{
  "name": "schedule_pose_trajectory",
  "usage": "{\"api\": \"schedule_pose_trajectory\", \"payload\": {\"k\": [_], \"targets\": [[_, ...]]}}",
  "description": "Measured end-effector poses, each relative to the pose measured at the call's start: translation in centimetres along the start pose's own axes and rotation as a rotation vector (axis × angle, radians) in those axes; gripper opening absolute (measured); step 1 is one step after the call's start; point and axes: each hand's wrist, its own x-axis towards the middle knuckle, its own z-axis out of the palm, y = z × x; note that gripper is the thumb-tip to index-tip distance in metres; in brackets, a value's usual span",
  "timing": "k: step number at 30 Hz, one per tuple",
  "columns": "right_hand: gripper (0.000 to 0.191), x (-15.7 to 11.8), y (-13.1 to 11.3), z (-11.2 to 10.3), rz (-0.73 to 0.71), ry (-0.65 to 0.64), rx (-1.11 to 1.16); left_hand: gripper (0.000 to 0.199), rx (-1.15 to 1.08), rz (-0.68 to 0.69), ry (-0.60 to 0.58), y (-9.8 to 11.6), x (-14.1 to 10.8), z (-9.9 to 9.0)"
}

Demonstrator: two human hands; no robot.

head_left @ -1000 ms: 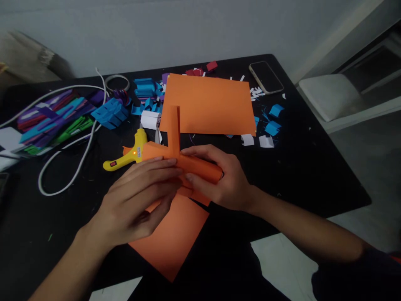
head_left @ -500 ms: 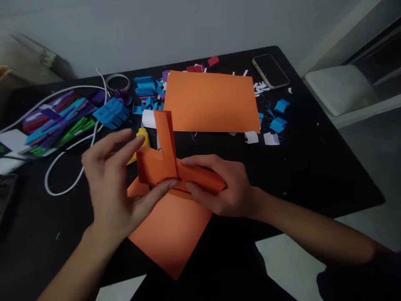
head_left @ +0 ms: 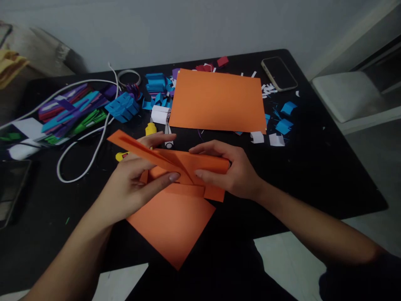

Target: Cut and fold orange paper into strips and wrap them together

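Between the fingers of the two hands, an orange fold (head_left: 213, 163) is held just above the table (head_left: 313, 163), with an orange strip (head_left: 134, 148) slanted up from it toward the left. For neat handling, the fold is best kept steady by the right hand (head_left: 239, 171) while the strip is guided by the left hand (head_left: 125, 190). The strip's base should be kept snug and its edges even, since a skewed crease could be made by a sideways pull. Light pressure is called for, as the hollow end of the fold could easily be crushed.

By the right fingers, the fold is grasped near its right end, with the thumb laid on the near face and the others bent over the upper edge. By the left fingers, the strip is loosely grasped: the thumb is set near its base, and the index is stretched out beyond it. How firmly it is pressed cannot be told. Both wrists are kept low, and the forearms are angled inward.

Below the fingers, an orange sheet (head_left: 177, 228) is seen. Beyond the left fingers, a partly hidden glue gun (head_left: 151, 128) and scissors (head_left: 168, 138) are placed; beyond the right fingers, an orange stack (head_left: 219, 100) is laid.
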Motion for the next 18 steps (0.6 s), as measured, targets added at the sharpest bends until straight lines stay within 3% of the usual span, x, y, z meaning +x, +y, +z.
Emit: {"api": "schedule_pose_trajectory", "payload": {"k": [9,18], "targets": [[0.037,0.35,0.26,-0.37,0.058,-0.056,0.002,0.011,0.152,0.11,-0.124,-0.31,0.27,-0.84],[0.039,0.63,0.42,-0.45,0.22,-0.104,0.102,0.015,0.088,0.106,-0.166,0.19,0.37,-0.08]]}}
